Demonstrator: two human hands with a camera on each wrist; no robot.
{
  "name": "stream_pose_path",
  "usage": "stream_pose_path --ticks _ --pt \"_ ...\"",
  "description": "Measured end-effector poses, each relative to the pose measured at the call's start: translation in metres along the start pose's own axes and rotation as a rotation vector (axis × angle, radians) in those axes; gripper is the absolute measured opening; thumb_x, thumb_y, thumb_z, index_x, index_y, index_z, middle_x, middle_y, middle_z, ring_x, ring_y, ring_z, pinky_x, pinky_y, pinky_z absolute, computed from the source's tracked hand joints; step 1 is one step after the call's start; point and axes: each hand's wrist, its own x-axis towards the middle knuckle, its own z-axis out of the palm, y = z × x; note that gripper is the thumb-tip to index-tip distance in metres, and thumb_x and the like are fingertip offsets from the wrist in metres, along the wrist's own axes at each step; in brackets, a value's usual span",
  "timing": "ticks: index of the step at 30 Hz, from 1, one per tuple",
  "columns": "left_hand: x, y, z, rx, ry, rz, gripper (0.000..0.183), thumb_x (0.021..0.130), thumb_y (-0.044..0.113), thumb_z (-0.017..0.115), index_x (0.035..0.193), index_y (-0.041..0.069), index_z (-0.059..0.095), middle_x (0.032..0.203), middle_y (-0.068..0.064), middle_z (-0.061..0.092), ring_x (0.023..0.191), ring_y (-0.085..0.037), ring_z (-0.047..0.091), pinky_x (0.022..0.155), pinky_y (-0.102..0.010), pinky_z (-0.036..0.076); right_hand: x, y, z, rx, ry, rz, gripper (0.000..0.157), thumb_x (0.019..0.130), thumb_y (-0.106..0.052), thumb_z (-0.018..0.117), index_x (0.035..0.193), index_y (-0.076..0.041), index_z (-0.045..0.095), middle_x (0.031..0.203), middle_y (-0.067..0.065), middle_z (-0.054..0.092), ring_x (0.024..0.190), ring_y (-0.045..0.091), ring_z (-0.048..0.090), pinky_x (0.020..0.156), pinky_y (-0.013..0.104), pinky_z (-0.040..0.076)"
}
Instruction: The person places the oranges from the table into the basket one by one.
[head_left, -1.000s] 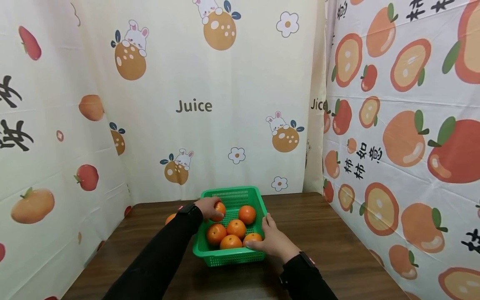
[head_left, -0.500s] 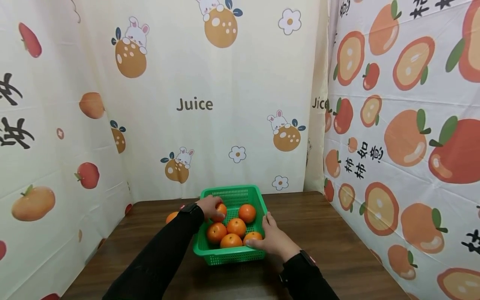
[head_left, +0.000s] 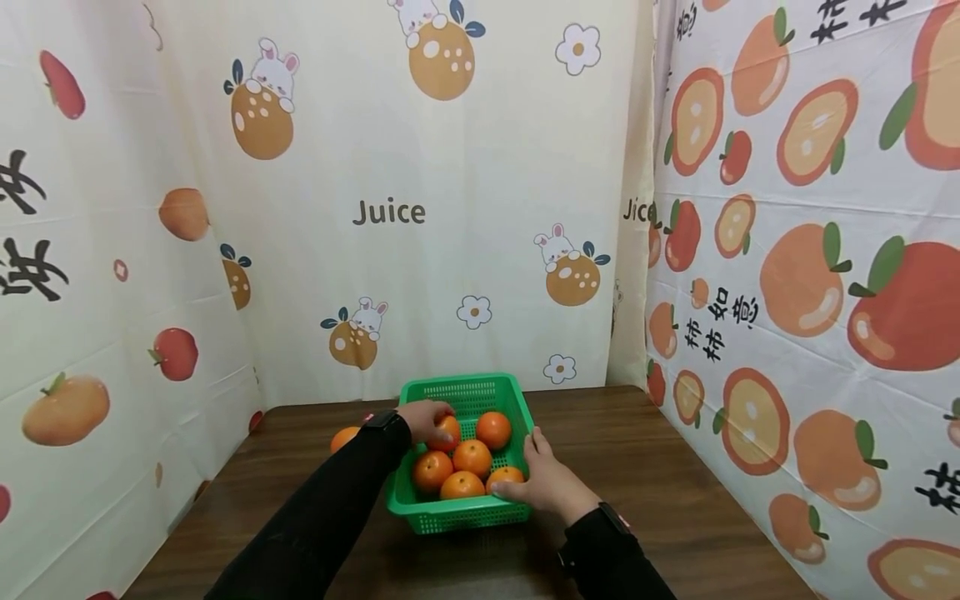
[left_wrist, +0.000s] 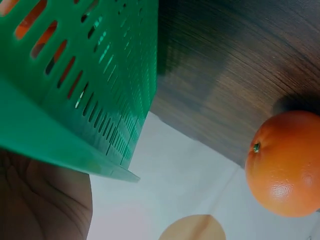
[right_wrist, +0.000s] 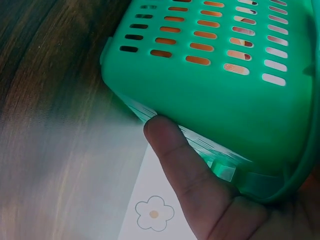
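Observation:
A green plastic basket (head_left: 468, 508) with slotted walls stands on the table, with several oranges (head_left: 462, 484) in its near and right parts. My left hand (head_left: 422, 419) reaches over its left rim, fingers and thumb around an orange (head_left: 448, 432) low inside. In the left wrist view the palm (left_wrist: 42, 200) shows beyond the basket rim, and the held orange is hidden behind the wall. My right hand (head_left: 551, 483) grips the basket's right side near the front corner; in the right wrist view a straight finger (right_wrist: 175, 155) lies along the outer wall.
One loose orange (left_wrist: 285, 162) rests on the dark wooden table (head_left: 637, 467) left of the basket, partly behind the left forearm in the head view. A fruit-printed cloth (head_left: 480, 208) hangs behind the table and along both sides.
My left hand has moved slightly right and down into the basket with its orange. The right hand and the basket stay where they were.

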Motion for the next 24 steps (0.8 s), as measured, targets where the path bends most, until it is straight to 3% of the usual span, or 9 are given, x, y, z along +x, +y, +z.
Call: stream_pose_path --ticks 6,15,20,24 --pt "0.006 -0.002 0.005 0.067 -0.006 0.004 0.054 0.092 0.028 0.085 0.142 0.024 0.065 0.129 -0.008 0.067 0.086 -0.020 0.065 0.063 -0.035 0.059 -0.003 0.000 -0.001 -0.001 0.003 0.004 0.117 0.089 -0.061 0.080 0.170 -0.002 0.018 0.180 0.017 0.002 0.153 0.050 0.038 0.119 0.069 0.038" --pt "-0.003 0.005 0.008 0.277 -0.015 0.118 0.041 0.097 0.014 0.078 0.136 0.022 0.070 0.129 -0.010 0.073 0.099 -0.022 0.062 0.091 -0.043 0.055 -0.003 0.000 0.000 0.010 -0.002 0.007 0.118 0.088 -0.063 0.080 0.170 -0.003 0.020 0.180 0.016 0.003 0.153 0.049 0.038 0.118 0.070 0.038" --pt "0.000 0.006 0.011 0.282 -0.022 0.063 0.047 0.098 0.016 0.076 0.144 0.024 0.066 0.138 -0.009 0.070 0.108 -0.021 0.061 0.100 -0.045 0.053 -0.004 0.000 0.000 0.009 0.005 0.001 0.118 0.088 -0.063 0.080 0.170 -0.003 0.020 0.181 0.016 0.003 0.154 0.049 0.038 0.118 0.070 0.038" --pt "0.002 0.008 0.013 0.241 -0.029 0.009 0.050 0.100 0.013 0.072 0.149 0.019 0.059 0.138 -0.011 0.069 0.106 -0.024 0.061 0.097 -0.046 0.053 -0.004 0.000 -0.001 0.008 0.008 -0.003 0.118 0.088 -0.063 0.080 0.170 -0.002 0.020 0.180 0.016 0.003 0.154 0.049 0.038 0.118 0.069 0.039"
